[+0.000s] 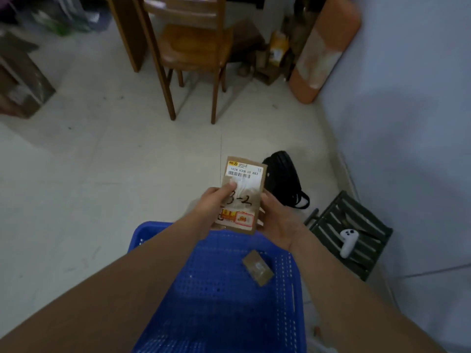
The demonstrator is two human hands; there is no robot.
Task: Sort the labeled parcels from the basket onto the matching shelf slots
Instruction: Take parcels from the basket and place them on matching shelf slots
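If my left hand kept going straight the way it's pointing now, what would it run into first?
Your left hand grips the brown cardboard parcel with the printed label, fingers pointing forward and right. Beyond the parcel, the black bag on the floor looks first in line, though it sits lower, so depth is unclear.

Pale tiled floor (122, 174) and what stands on it

A blue perforated basket (178, 314) sits nearest; a black bag (281, 179) lies just beyond its far right corner, a dark slatted crate (356, 225) to its right by the wall, and a wooden chair (193, 54) stands farther off.
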